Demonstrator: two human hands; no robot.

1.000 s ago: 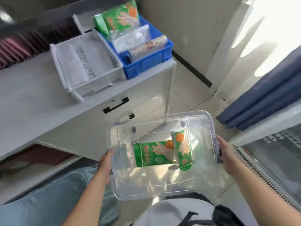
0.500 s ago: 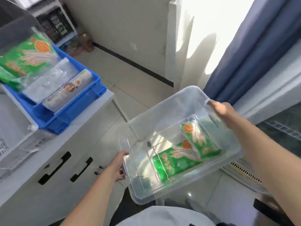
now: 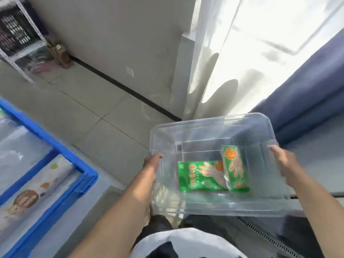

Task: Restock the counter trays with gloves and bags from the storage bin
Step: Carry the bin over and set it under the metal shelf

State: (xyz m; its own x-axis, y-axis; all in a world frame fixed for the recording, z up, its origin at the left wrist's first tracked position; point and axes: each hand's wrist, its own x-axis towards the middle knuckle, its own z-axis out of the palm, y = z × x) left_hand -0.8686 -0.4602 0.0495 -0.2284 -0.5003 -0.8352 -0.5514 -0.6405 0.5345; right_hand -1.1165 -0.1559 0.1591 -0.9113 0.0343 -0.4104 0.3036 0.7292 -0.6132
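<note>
You carry one clear bin (image 3: pixel 214 131) over the floor, away from the one blue tray (image 3: pixel 55 155) on the table. Your left hand (image 3: pixel 150 170) and right hand (image 3: pixel 284 162) each grip a side rim. Tilt it and its two glove packs (image 3: pixel 201 177) could slide out.

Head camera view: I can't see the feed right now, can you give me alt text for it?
Both hands, left hand and right hand, grip opposite ends of a clear storage bin holding two green glove packs, carried above a tiled floor. A blue tray sits at the left edge.
</note>
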